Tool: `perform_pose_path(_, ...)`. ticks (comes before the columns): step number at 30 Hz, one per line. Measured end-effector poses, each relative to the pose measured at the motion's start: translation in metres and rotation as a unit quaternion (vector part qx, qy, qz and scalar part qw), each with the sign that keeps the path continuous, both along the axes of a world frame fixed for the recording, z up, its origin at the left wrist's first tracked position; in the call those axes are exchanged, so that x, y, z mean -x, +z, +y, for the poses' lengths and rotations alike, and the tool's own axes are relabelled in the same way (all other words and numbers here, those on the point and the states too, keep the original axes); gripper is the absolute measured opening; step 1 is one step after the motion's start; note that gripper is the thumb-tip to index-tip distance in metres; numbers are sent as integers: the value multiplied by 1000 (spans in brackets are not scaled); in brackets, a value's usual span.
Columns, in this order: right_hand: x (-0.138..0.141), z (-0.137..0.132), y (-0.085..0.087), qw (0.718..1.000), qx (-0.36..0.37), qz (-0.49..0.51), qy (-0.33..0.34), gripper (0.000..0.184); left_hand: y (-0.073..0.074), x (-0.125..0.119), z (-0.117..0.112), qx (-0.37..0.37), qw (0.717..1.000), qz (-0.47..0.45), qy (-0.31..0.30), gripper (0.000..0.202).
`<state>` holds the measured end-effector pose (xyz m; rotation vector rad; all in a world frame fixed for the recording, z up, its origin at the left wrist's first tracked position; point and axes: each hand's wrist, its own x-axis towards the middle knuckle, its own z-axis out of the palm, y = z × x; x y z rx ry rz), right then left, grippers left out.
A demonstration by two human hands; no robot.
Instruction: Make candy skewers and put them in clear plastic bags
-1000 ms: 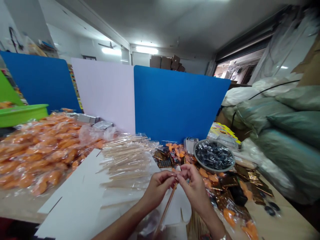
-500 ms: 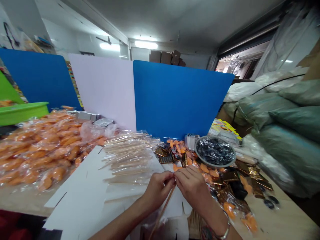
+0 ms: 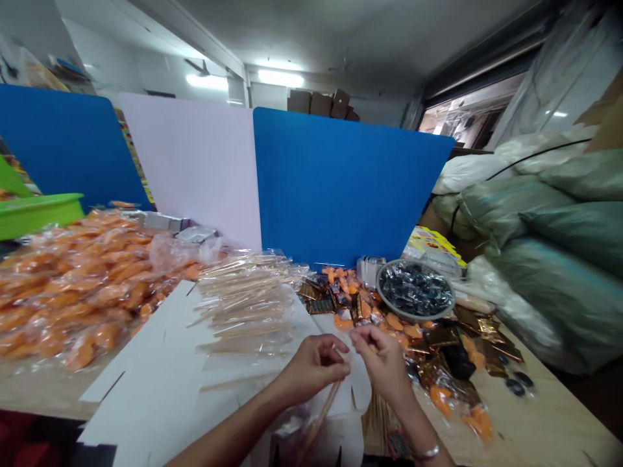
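One thin wooden stick [image 3: 325, 410] in left hand [image 3: 312, 370], over white card sheet [image 3: 146, 402]
Stick slants down from left hand's curled, closed fingers, tip toward lower left; right hand [image 3: 384, 366] just beside it, fingertips pinched, anything held too small to tell. Wooden table [image 3: 545, 421] w/ bagged sticks [image 3: 248, 305], orange bagged snacks [image 3: 82, 292], steel bowl [image 3: 415, 318] of dark wrapped sweets. Behind: blue partition [image 3: 341, 181], white partition [image 3: 189, 168], green tub [image 3: 34, 217]. Right: grey-green sacks [image 3: 549, 272]. Far back: cartons [image 3: 316, 102].
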<state>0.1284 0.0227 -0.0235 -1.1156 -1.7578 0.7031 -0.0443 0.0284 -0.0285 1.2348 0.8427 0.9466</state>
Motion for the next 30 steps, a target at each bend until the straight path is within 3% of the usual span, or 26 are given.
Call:
perform_pose_path(3,14,-16,4,971,-198,-132,-20,16,1,8,-1,35,999,-32,-20,29)
perform_pose_path(6,11,-23,6,931,-279,-236,13,22,7,19,-3,58,993,-59,-79,25)
perform_pose_path(8,8,-24,4,943,-240,-221,61,20,9,23,-4,56,994,-63,-63,25)
perform_pose_path(11,7,-17,-3,990,-94,-55,91,19,6,20,-2,77,991,-83,-71,28)
perform_pose_path(14,7,-7,-14,994,39,79,72,21,3,12,2,168,971,-97,-138,26)
perform_pose_path(16,7,-4,-20,989,82,93,84,20,1,7,2,184,975,-70,-103,25)
perform_pose_path(18,10,-6,-26,988,101,92,77,23,-1,4,-2,125,990,-19,-58,25)
perform_pose_path(21,18,-18,-38,992,99,70,33,20,-15,8,-14,-44,990,123,-50,26)
perform_pose_path(25,6,-28,-73,991,135,7,15,19,-57,35,-26,-239,903,355,-32,23)
perform_pose_path(28,-34,-26,-107,975,155,-106,-118,23,-89,60,-18,-331,847,415,13,27)
perform_pose_path(30,-61,-21,-125,942,184,-188,-208,25,-102,72,-1,-361,835,415,19,25)
